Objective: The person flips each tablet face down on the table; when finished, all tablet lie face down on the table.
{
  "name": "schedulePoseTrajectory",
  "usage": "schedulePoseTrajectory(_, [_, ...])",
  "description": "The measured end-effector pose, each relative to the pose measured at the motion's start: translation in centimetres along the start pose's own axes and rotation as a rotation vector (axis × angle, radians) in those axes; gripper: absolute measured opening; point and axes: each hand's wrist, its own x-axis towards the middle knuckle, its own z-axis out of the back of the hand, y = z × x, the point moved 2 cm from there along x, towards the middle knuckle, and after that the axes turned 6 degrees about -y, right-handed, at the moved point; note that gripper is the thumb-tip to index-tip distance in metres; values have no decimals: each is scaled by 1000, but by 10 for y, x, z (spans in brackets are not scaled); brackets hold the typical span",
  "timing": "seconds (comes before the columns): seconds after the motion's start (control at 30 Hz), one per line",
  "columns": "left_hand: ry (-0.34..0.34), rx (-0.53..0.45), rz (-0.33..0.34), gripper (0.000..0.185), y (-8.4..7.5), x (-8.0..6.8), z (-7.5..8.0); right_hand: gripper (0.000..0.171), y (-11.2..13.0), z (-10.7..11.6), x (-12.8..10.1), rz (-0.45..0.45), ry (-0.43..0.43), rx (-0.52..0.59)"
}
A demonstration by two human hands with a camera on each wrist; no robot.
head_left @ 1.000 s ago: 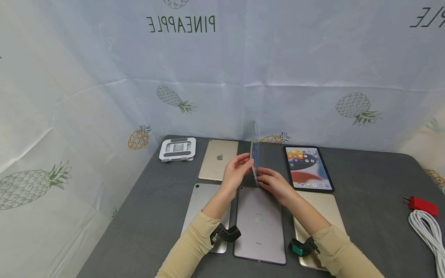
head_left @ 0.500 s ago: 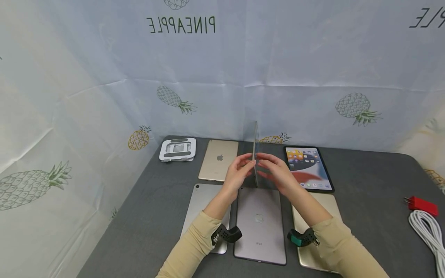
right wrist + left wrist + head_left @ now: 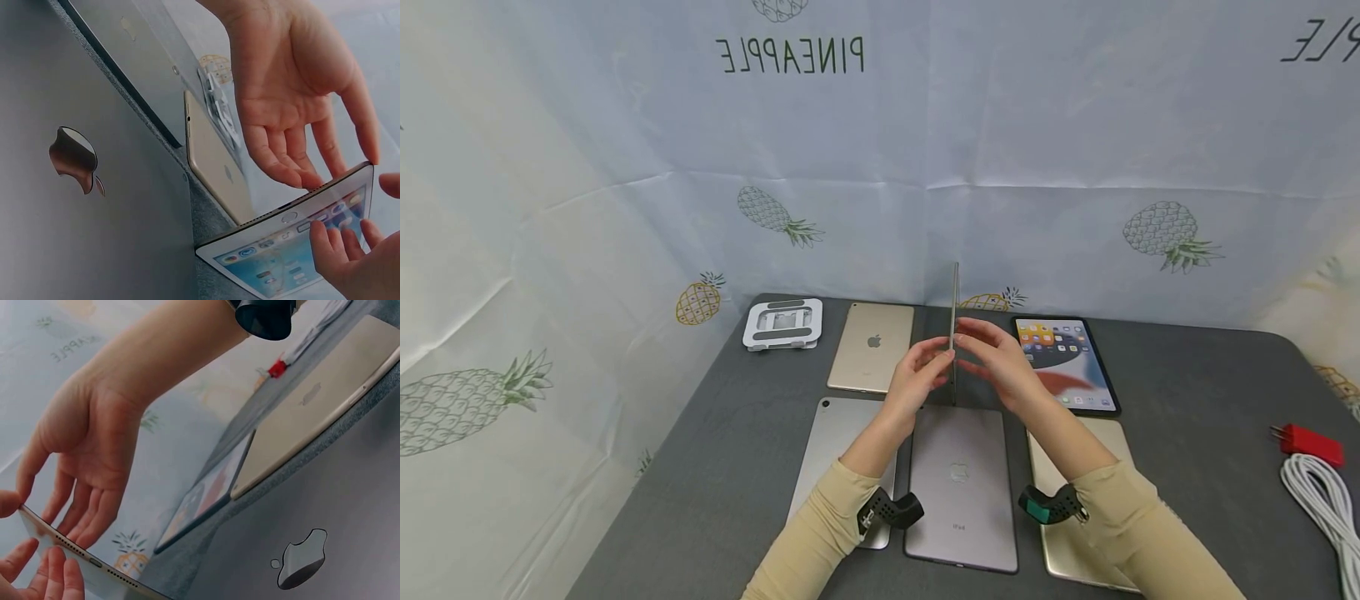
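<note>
A white-framed tablet [image 3: 955, 302] stands upright on its long side, nearly edge-on in the head view. Its lit screen with app icons and home button [image 3: 289, 217] shows in the right wrist view. My left hand [image 3: 917, 373] holds it from the left, thumb at the near upper corner, fingers against the back. On the screen side, my right hand [image 3: 1002, 360] has its fingertips against the glass and its thumb at that same corner. A speaker-and-port edge [image 3: 94, 561] faces the left wrist camera. Below the hands a grey tablet [image 3: 958, 508] lies face down.
A silver tablet [image 3: 831, 433] and gold tablets [image 3: 880, 354] [image 3: 1078, 537] lie face down around. At the back right lies a black-rimmed tablet [image 3: 1067, 362], screen lit. A white folding stand [image 3: 784, 323] sits back left; a red charger [image 3: 1311, 444] and white cable [image 3: 1321, 496] lie far right.
My right hand has risen from low on the upright tablet to near its upper corner. The tablet has turned to nearly edge-on and shifted slightly right, along with my left hand.
</note>
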Motion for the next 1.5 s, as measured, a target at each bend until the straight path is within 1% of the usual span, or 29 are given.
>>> schedulePoseTrajectory(0.23, [-6, 10, -4, 41, 3, -2, -1, 55, 2, 2, -1, 9, 2, 1])
schedulePoseTrajectory(0.43, [27, 40, -5, 37, 7, -3, -1, 56, 3, 6, -2, 18, -10, -1])
schedulePoseTrajectory(0.57, [66, 80, -1, 35, 12, -2, -1, 57, 4, 10, -4, 23, -16, -13])
schedulePoseTrajectory(0.7, [110, 119, 21, 34, 18, -1, 0, 58, 5, 16, -7, 28, -23, -29])
schedulePoseTrajectory(0.9, [172, 230, 56, 35, 27, 2, 3, 59, 8, 28, -12, 49, -33, -63])
schedulePoseTrajectory(1.03, [192, 287, 63, 36, 32, 3, 4, 59, 9, 37, -16, 53, -43, -94])
schedulePoseTrajectory(1.13, [201, 304, 48, 37, 36, 5, 3, 59, 8, 43, -19, 39, -58, -101])
schedulePoseTrajectory(1.2, [205, 312, 43, 38, 37, 5, 3, 59, 6, 46, -20, 30, -64, -90])
schedulePoseTrajectory(1.33, [209, 332, 37, 38, 38, 6, 2, 59, 3, 54, -21, 14, -82, -33])
schedulePoseTrajectory(1.5, [210, 328, 29, 38, 38, 6, 2, 59, -2, 61, -22, 14, -96, 39])
